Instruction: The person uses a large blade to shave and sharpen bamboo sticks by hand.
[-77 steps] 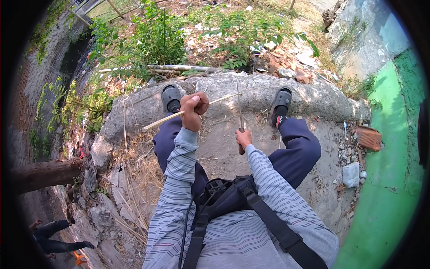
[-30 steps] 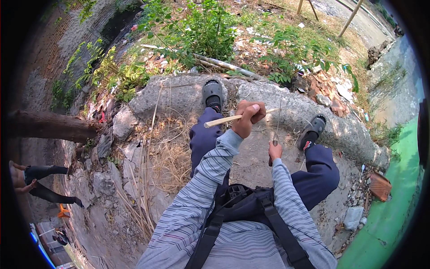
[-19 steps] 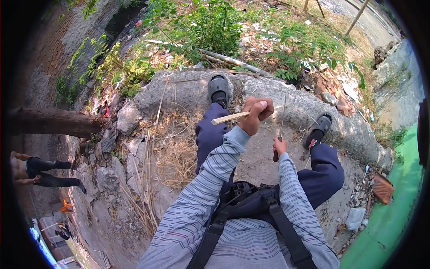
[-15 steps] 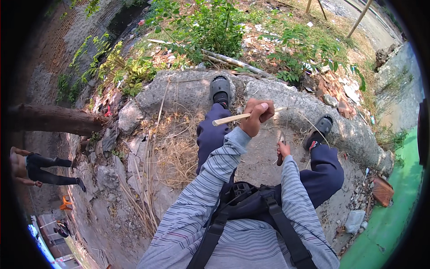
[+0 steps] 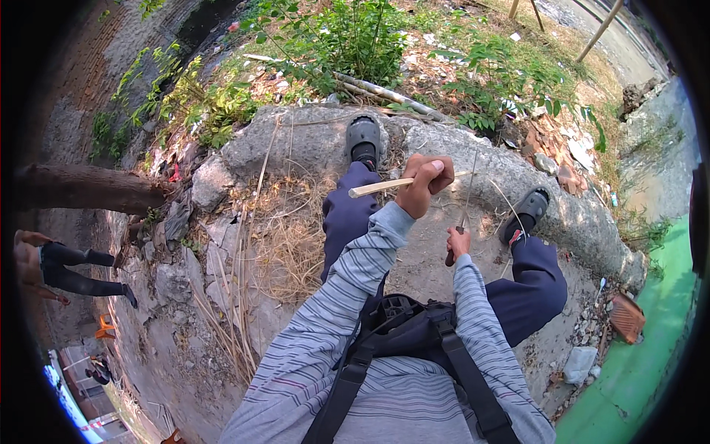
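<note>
My left hand [image 5: 425, 185] is closed in a fist around a pale, split strip of bamboo or wood [image 5: 376, 188], held roughly level above the ground between my legs. One blunt end juts out to the left, and a thinner end shows past the fingers on the right. Lower and to the right, my right hand [image 5: 459, 242] grips the brown handle of a knife [image 5: 450, 258]. Its narrow blade points away from me, rising to the right of the strip's thin end. Whether blade and strip touch is unclear.
Dry shavings [image 5: 292, 251] and long thin strips [image 5: 240, 296] lie left of my legs. My shoes rest by a rough concrete ledge [image 5: 473, 159] with plants [image 5: 359, 44] beyond. A tree trunk [image 5: 92, 194] and another person [image 5: 70, 270] are at far left; a broken brick [image 5: 627, 318] lies right.
My right hand has shifted slightly left and away from me with the knife, whose blade now reaches farther out. My left hand and the strip stay nearly in place.
</note>
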`<action>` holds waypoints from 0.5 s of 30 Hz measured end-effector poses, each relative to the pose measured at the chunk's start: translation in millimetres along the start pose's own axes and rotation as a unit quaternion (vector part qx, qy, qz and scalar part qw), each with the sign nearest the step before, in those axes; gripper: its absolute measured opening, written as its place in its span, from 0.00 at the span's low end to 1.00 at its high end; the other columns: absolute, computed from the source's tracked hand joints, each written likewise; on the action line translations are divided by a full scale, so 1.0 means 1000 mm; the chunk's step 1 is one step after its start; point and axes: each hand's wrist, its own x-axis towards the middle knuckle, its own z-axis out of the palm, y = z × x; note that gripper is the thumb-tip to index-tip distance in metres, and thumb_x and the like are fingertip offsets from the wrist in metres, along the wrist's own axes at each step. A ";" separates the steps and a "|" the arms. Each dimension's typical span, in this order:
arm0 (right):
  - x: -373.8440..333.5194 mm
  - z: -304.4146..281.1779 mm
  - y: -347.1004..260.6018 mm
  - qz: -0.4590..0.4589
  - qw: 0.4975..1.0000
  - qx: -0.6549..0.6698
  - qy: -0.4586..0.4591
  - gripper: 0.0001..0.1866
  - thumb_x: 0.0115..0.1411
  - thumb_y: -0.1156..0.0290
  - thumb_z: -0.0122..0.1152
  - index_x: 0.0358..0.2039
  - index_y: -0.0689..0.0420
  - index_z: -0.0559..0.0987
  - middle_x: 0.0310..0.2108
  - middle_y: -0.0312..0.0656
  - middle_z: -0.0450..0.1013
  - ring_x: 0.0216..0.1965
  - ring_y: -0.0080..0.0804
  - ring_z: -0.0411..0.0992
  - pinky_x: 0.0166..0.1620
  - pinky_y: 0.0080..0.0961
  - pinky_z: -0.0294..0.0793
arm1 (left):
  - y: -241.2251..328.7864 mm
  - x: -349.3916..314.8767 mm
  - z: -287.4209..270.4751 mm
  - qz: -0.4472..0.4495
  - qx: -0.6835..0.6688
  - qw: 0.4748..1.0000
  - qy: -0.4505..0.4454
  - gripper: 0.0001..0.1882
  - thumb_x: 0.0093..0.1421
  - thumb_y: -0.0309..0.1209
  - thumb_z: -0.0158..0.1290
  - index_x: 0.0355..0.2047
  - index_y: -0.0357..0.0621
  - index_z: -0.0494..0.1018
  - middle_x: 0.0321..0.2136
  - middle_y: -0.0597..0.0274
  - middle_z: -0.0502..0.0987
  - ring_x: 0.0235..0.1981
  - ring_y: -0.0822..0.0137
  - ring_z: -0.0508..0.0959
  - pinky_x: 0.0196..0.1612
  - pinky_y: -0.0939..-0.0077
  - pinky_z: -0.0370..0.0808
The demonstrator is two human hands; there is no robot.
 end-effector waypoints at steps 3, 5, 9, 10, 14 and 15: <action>0.015 -0.017 0.008 0.116 0.991 0.059 -0.035 0.10 0.62 0.66 0.62 0.32 0.54 0.71 0.15 0.30 0.61 0.13 0.23 0.59 0.19 0.29 0.64 | -0.001 0.003 0.006 -0.013 -0.014 1.000 -0.007 0.24 0.61 0.45 0.41 0.16 0.39 0.65 0.12 0.71 0.56 0.15 0.78 0.52 0.20 0.74 0.45; 0.022 -0.035 0.009 0.138 0.985 0.072 -0.080 0.08 0.63 0.65 0.59 0.33 0.51 0.71 0.15 0.27 0.58 0.14 0.21 0.57 0.20 0.28 0.62 | 0.000 0.004 0.006 -0.007 -0.011 1.000 0.000 0.24 0.61 0.45 0.40 0.16 0.39 0.65 0.12 0.71 0.56 0.15 0.78 0.52 0.20 0.74 0.45; -0.003 -0.022 -0.019 0.171 0.912 0.279 -0.246 0.17 0.67 0.63 0.61 0.25 0.46 0.65 0.13 0.24 0.55 0.13 0.17 0.54 0.21 0.23 0.59 | -0.011 -0.002 -0.003 -0.020 -0.022 0.999 0.021 0.24 0.63 0.45 0.40 0.17 0.40 0.64 0.13 0.72 0.56 0.14 0.79 0.53 0.19 0.75 0.45; -0.012 -0.015 -0.030 0.181 0.889 0.328 -0.262 0.18 0.67 0.63 0.62 0.23 0.45 0.64 0.12 0.23 0.55 0.12 0.16 0.54 0.21 0.22 0.58 | -0.013 -0.003 -0.005 -0.026 -0.027 0.999 0.029 0.24 0.63 0.45 0.40 0.17 0.40 0.63 0.13 0.72 0.56 0.14 0.79 0.53 0.19 0.75 0.45; -0.011 -0.011 -0.044 0.136 0.898 0.351 -0.229 0.17 0.66 0.63 0.63 0.24 0.47 0.66 0.13 0.24 0.57 0.12 0.16 0.56 0.19 0.21 0.59 | -0.016 0.002 -0.001 -0.027 -0.049 0.998 0.031 0.23 0.63 0.44 0.41 0.18 0.40 0.63 0.14 0.70 0.58 0.14 0.78 0.53 0.19 0.75 0.46; -0.012 -0.008 -0.044 0.127 0.906 0.342 -0.215 0.17 0.65 0.63 0.64 0.24 0.48 0.66 0.13 0.24 0.58 0.12 0.16 0.57 0.19 0.21 0.60 | -0.016 0.000 -0.002 -0.032 -0.050 0.998 0.032 0.22 0.64 0.44 0.41 0.19 0.39 0.63 0.14 0.69 0.58 0.15 0.78 0.53 0.19 0.75 0.47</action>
